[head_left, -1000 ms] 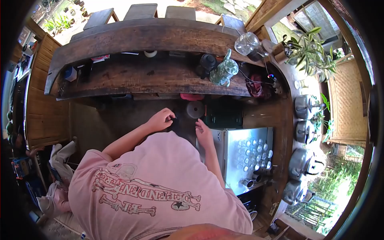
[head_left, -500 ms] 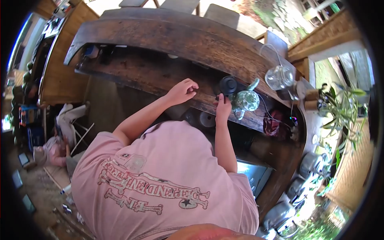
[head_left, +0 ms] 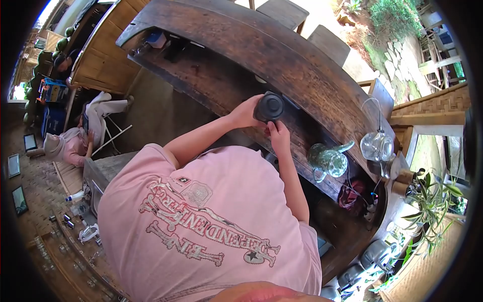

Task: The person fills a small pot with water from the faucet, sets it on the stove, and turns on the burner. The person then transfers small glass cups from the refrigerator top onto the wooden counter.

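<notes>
A black cylindrical container (head_left: 272, 104) with a round, ringed top is held over the dark wooden counter's lower shelf. My left hand (head_left: 246, 111) is wrapped around its left side. On the near side, my right hand (head_left: 278, 136) is closed against it, fingers bent at the part facing me; exactly what they pinch is hidden. A green-and-white mottled teapot (head_left: 327, 160), its spout pointing away to the right, stands on the shelf (head_left: 302, 136) to the right of my right hand.
The raised counter top (head_left: 241, 45) curves across in front. A clear glass vessel (head_left: 376, 146) stands at its right end, with a dark red bundle (head_left: 352, 195) and cables below. A seated person (head_left: 75, 146) is at left, and plants (head_left: 432, 194) are at right.
My left hand has moved to the black container and taken hold of it. The container has come away from beside the teapot, leftward and nearer my left hand. The whole view has turned.
</notes>
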{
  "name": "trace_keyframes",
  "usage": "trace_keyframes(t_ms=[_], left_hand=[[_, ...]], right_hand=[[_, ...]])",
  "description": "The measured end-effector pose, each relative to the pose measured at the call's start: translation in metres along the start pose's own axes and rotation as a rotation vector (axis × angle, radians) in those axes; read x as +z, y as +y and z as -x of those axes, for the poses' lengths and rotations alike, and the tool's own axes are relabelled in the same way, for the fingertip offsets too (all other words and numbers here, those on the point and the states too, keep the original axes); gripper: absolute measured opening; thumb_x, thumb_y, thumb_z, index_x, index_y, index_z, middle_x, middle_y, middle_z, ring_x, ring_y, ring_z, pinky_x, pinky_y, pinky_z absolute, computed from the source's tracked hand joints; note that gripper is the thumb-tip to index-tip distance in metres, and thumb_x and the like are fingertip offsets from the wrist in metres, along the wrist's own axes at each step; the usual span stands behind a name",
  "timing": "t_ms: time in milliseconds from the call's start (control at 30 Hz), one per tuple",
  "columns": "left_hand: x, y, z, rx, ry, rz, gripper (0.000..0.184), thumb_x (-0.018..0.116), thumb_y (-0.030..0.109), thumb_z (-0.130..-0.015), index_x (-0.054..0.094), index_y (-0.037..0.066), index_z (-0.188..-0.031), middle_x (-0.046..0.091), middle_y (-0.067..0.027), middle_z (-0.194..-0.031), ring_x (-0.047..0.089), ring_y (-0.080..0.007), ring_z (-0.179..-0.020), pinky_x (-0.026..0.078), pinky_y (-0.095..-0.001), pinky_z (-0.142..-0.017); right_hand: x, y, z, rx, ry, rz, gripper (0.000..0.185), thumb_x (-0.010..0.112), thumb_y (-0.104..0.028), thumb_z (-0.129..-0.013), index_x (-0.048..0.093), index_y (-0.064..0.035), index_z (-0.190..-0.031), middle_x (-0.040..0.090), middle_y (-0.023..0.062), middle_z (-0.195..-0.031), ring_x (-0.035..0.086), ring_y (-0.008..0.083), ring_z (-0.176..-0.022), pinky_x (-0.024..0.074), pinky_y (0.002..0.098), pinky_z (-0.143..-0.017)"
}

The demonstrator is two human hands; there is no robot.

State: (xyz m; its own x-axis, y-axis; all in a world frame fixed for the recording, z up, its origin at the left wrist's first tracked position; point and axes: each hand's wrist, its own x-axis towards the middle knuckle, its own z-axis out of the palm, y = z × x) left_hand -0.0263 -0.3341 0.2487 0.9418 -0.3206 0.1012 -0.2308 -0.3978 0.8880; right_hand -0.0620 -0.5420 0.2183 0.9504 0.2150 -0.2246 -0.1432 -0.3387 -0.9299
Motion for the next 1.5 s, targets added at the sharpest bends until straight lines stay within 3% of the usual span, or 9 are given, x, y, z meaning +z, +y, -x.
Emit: trace_keyframes(t_ms=[200, 433, 500, 700, 800, 933, 1000, 1200, 1500], left_hand=[[-0.058, -0.044, -0.008, -0.008, 0.113, -0.049, 0.092, 0.090, 0.019, -0.065, 0.045, 0.005, -0.144, 0.056, -0.0166, -0.138, 0.053, -0.0322, -0.131, 0.041, -0.0402, -0.111], [-0.098, -0.058, -0.015, -0.022, -0.091, -0.102, 0.090, 0.091, 0.024, -0.064, 0.048, 0.007, -0.142, 0.057, -0.0165, -0.138, 0.052, -0.0339, -0.131, 0.043, -0.0412, -0.110], [-0.102, -0.058, -0.016, 0.010, -0.138, -0.115, 0.091, 0.091, 0.026, -0.064, 0.048, 0.007, -0.142, 0.057, -0.0166, -0.137, 0.052, -0.0341, -0.131, 0.043, -0.0416, -0.110], [-0.110, -0.067, -0.025, 0.090, -0.189, -0.061, 0.089, 0.090, 0.030, -0.065, 0.048, 0.007, -0.140, 0.058, -0.0177, -0.134, 0.055, -0.0359, -0.127, 0.046, -0.0440, -0.106], [-0.112, -0.072, -0.032, 0.141, -0.289, -0.113, 0.087, 0.089, 0.032, -0.066, 0.049, 0.007, -0.138, 0.058, -0.0184, -0.133, 0.057, -0.0372, -0.123, 0.049, -0.0449, -0.101], [-0.120, -0.073, -0.042, 0.215, -0.340, -0.140, 0.085, 0.089, 0.032, -0.066, 0.050, 0.006, -0.137, 0.059, -0.0185, -0.131, 0.059, -0.0383, -0.119, 0.051, -0.0457, -0.098], [-0.122, -0.075, -0.045, 0.229, -0.374, -0.136, 0.085, 0.089, 0.032, -0.065, 0.050, 0.006, -0.136, 0.059, -0.0184, -0.131, 0.059, -0.0383, -0.118, 0.051, -0.0456, -0.097], [-0.130, -0.075, -0.064, 0.309, -0.490, -0.118, 0.088, 0.092, 0.028, -0.059, 0.051, 0.005, -0.133, 0.061, -0.0165, -0.129, 0.061, -0.0369, -0.117, 0.052, -0.0441, -0.097], [-0.126, -0.061, -0.066, 0.240, -0.542, -0.161, 0.090, 0.090, 0.024, -0.057, 0.050, 0.005, -0.136, 0.061, -0.0171, -0.130, 0.062, -0.0365, -0.117, 0.054, -0.0447, -0.096]], right_hand=[[0.046, -0.023, -0.048, 0.022, -0.092, -0.166, 0.029, 0.063, -0.026, -0.100, 0.066, 0.0023, -0.093, 0.068, 0.0091, -0.078, 0.064, 0.0171, -0.070, 0.0509, 0.0325, -0.065], [0.069, -0.035, -0.056, 0.119, -0.081, -0.047, 0.031, 0.066, -0.029, -0.096, 0.069, 0.0021, -0.100, 0.070, 0.0133, -0.081, 0.069, 0.0238, -0.075, 0.0529, 0.0368, -0.070], [0.062, -0.057, -0.047, -0.109, 0.031, 0.453, 0.036, 0.071, -0.032, -0.091, 0.068, 0.0014, -0.106, 0.070, 0.0167, -0.099, 0.069, 0.0309, -0.091, 0.0531, 0.0422, -0.078], [0.072, -0.118, -0.038, -0.192, 0.335, 0.818, 0.059, 0.077, -0.039, -0.083, 0.059, -0.0026, -0.126, 0.055, 0.0175, -0.136, 0.059, 0.0353, -0.117, 0.0516, 0.0450, -0.093], [0.083, -0.130, -0.043, -0.158, 0.421, 0.695, 0.067, 0.079, -0.042, -0.081, 0.058, -0.0032, -0.130, 0.052, 0.0172, -0.140, 0.055, 0.0357, -0.124, 0.0506, 0.0447, -0.098], [0.091, -0.137, -0.050, 0.050, 0.284, 0.652, 0.072, 0.079, -0.045, -0.080, 0.056, -0.0032, -0.134, 0.050, 0.0172, -0.142, 0.053, 0.0346, -0.128, 0.0505, 0.0446, -0.098], [0.095, -0.143, -0.048, -0.091, 0.396, 0.849, 0.069, 0.078, -0.043, -0.081, 0.057, -0.0025, -0.134, 0.054, 0.0149, -0.138, 0.054, 0.0347, -0.125, 0.0514, 0.0438, -0.096], [0.096, -0.125, -0.055, -0.219, 0.437, 0.756, 0.053, 0.076, -0.034, -0.084, 0.064, -0.0029, -0.125, 0.057, 0.0125, -0.131, 0.057, 0.0330, -0.120, 0.0527, 0.0427, -0.093], [0.083, -0.131, -0.055, -0.216, 0.383, 0.585, 0.038, 0.076, -0.023, -0.084, 0.065, -0.0019, -0.113, 0.061, 0.0147, -0.127, 0.062, 0.0352, -0.115, 0.0521, 0.0412, -0.095]])
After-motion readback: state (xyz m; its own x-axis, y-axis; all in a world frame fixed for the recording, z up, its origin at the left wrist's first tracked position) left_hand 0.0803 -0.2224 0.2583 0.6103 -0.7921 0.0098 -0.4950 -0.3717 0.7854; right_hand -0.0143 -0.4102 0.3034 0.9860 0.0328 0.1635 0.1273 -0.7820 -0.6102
